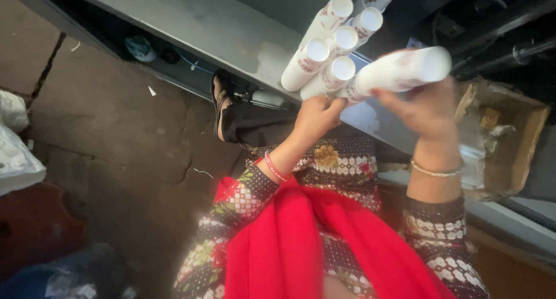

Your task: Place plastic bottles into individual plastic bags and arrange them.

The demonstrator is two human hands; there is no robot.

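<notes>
Over the near edge of the long grey metal bench (231, 38), the left hand (315, 118) was closed around a bunch of white tubes (333, 50). Just beside it, the right hand (425, 111) gripped one more white tube (402, 72), lying sideways and touching the bunch.

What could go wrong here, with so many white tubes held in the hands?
The left hand grips a loose bundle of white tubes from below; one might slip out and fall to the stone floor. The right hand holds one blurred tube, perhaps not firmly.
</notes>
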